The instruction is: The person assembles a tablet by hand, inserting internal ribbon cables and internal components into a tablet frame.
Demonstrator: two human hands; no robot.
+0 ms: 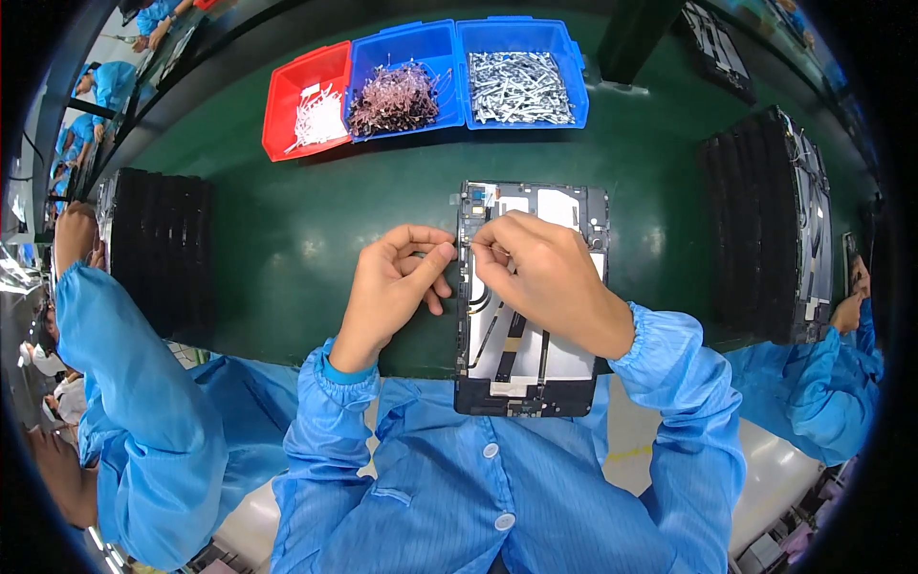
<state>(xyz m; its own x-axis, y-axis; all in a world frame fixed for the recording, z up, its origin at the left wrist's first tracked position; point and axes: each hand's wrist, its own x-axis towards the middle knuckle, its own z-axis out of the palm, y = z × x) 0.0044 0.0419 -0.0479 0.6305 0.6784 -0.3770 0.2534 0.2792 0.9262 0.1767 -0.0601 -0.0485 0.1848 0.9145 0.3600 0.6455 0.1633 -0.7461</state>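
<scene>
An opened tablet body, black-framed with silver plates and dark cables inside, lies in front of me and juts over the table's near edge. My left hand is at its upper left edge, thumb and forefinger pinched together; whatever they hold is too small to make out. Above the tablet's upper part, my right hand is closed in a pinch near the same edge. Something tiny and pale may be between its fingertips, but I cannot tell what. The right hand covers part of the tablet's middle.
On the green table stand a red bin of white pieces, a blue bin of pinkish-black wired parts and another blue bin of silvery parts. Tablet stacks rise at left and right. Co-workers in blue sit on both sides.
</scene>
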